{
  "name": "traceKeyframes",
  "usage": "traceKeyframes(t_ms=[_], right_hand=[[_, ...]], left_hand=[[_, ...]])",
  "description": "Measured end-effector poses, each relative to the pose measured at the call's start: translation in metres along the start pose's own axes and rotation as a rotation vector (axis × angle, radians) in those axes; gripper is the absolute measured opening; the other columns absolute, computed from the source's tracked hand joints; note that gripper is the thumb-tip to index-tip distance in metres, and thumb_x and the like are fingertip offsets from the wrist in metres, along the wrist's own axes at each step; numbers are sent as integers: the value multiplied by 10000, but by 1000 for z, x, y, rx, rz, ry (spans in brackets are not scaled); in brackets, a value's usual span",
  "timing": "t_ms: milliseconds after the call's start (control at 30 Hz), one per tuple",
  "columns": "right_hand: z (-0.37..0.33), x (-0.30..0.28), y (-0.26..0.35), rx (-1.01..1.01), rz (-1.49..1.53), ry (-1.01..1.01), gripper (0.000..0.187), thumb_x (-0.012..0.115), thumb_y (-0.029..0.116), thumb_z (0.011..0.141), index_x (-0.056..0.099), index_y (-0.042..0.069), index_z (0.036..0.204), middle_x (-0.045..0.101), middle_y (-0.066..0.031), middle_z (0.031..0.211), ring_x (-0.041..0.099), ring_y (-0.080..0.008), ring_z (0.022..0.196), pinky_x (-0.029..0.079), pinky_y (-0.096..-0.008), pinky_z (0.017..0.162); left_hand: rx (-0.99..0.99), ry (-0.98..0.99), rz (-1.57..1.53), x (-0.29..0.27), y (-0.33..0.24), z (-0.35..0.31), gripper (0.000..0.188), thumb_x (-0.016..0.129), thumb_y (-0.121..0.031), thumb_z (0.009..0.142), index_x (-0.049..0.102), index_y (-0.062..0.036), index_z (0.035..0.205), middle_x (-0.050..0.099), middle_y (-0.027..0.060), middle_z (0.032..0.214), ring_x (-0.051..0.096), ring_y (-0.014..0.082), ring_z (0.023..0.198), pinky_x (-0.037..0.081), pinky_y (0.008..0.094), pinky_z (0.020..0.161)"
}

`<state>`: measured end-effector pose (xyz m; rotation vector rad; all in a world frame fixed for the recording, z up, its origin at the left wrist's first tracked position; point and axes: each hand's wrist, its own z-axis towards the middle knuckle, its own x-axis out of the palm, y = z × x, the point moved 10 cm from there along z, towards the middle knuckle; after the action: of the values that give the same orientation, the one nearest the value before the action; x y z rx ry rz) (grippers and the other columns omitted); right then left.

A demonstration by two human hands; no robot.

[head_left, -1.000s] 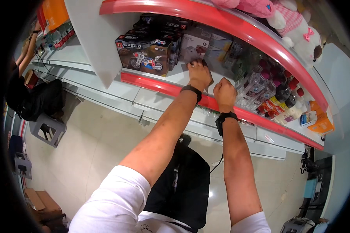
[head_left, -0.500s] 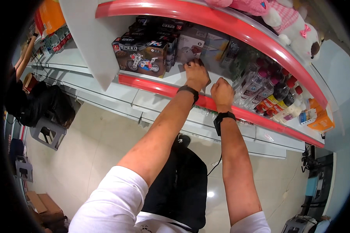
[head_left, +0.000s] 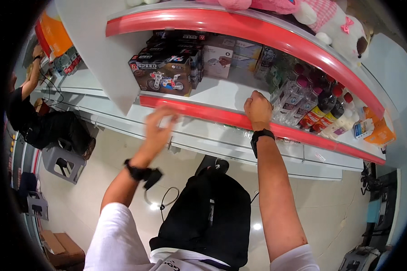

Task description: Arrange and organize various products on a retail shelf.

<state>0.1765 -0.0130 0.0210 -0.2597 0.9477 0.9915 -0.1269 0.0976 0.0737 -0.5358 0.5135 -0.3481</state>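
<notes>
My left hand (head_left: 158, 128) hangs in front of the shelf's red front edge (head_left: 194, 109), below the black toy motorcycle boxes (head_left: 160, 77). It is somewhat blurred; its fingers are bent and apart, with nothing seen between them. At the front of the shelf board (head_left: 217, 94), my right hand (head_left: 258, 109) is closed in a fist, just left of the clear bottles with pink caps (head_left: 294, 97). Whatever it may hold is hidden. Behind, a grey-white box (head_left: 218, 58) stands beside the black boxes, then light blue and yellow boxes (head_left: 246, 54).
Dark and orange drink bottles (head_left: 319, 110) and an orange carton (head_left: 380, 130) fill the shelf's right end. Plush toys (head_left: 330, 22) lie above the upper red rim. Another person (head_left: 40, 110) sits at the left near a grey stool (head_left: 63, 165). A cable (head_left: 167, 198) hangs by my legs.
My left hand has pulled back from the grey-white box, out of the shelf, toward the lower left. My right hand stays in place, still closed.
</notes>
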Motion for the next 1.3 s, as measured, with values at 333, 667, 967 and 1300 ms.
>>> traceKeyframes(t_ms=[333, 667, 967, 1300], right_hand=[[2, 3, -6, 26, 14, 38, 131, 536, 143, 760, 576, 22, 788, 651, -165, 828, 645, -352, 739, 526, -461, 680], [-3, 4, -3, 28, 43, 41, 98, 535, 133, 758, 539, 36, 743, 624, -157, 763, 623, -359, 705, 499, -489, 637], [0, 15, 0, 15, 102, 102, 99, 540, 134, 762, 528, 41, 730, 601, -166, 735, 597, -385, 691, 478, -501, 631], [5, 6, 19, 9, 162, 72, 94, 527, 121, 770, 531, 36, 732, 592, -182, 730, 585, -402, 691, 463, -500, 625]], left_hand=[[-709, -371, -906, -216, 214, 31, 453, 445, -332, 971, 460, 2, 1277, 548, 142, 1232, 512, 253, 1144, 389, 378, 988], [-839, 91, 95, -181, 387, 46, 560, 402, -389, 986, 338, -21, 1403, 413, 151, 1404, 407, 269, 1284, 307, 417, 1091], [-913, 11, -27, -174, 429, 30, 565, 401, -391, 987, 330, -21, 1407, 408, 147, 1411, 396, 266, 1293, 299, 417, 1095], [-907, -59, -282, -184, 449, 17, 570, 399, -394, 987, 321, -21, 1412, 402, 142, 1418, 383, 263, 1304, 291, 417, 1100]])
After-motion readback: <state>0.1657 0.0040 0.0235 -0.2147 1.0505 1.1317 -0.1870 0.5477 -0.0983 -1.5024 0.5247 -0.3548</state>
